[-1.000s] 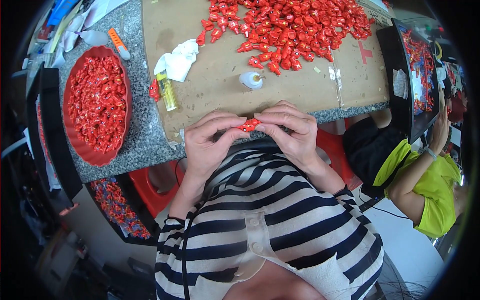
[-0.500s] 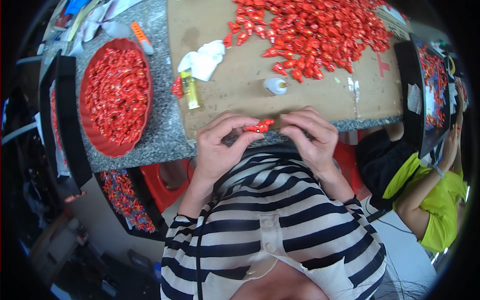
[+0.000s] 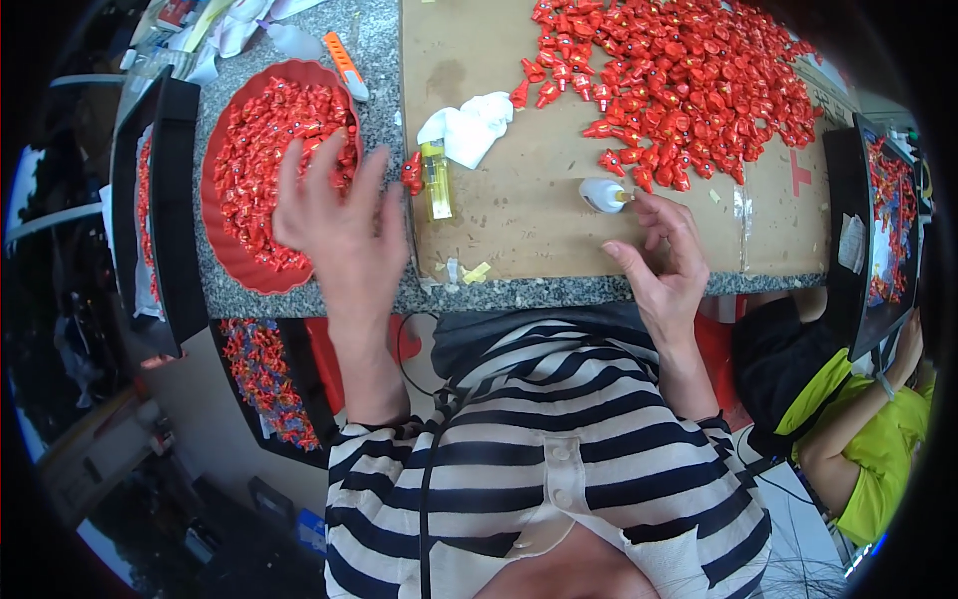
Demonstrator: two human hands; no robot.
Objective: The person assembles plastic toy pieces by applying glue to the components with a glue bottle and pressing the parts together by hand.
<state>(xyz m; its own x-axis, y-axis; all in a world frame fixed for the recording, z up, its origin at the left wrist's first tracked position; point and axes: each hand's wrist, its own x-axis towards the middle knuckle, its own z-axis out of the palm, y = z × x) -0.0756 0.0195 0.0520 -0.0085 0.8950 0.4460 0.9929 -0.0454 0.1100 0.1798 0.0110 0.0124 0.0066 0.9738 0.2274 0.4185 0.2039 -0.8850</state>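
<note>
My left hand [image 3: 344, 225], slightly blurred, is over the near right side of a red scalloped bowl [image 3: 261, 280]. Its fingers are spread and nothing shows in them. Small glossy red plastic figures [image 3: 274, 125] fill the bowl. On the cardboard sheet, my right hand [image 3: 671, 255] has its thumb and fingers apart and looks empty. Its fingertips are beside the yellowish tip of a small white squeeze bottle [image 3: 601, 195], which lies on its side. Whether they touch the tip, I cannot tell. A single red figure [image 3: 412, 173] sits at the cardboard's left edge.
A large heap of red figures [image 3: 689, 90] covers the far cardboard [image 3: 529, 235]. Nearby lie a crumpled white tissue [image 3: 474, 130], a yellow see-through lighter [image 3: 437, 190] and an orange cutter knife [image 3: 344, 65]. Black trays [image 3: 180, 220] flank the table. A co-worker in a yellow-green shirt [image 3: 878, 439] sits at right.
The red figure held in my left fingers is no longer there. My left hand has moved left to the bowl and spread open; my right hand has moved right, up to the bottle.
</note>
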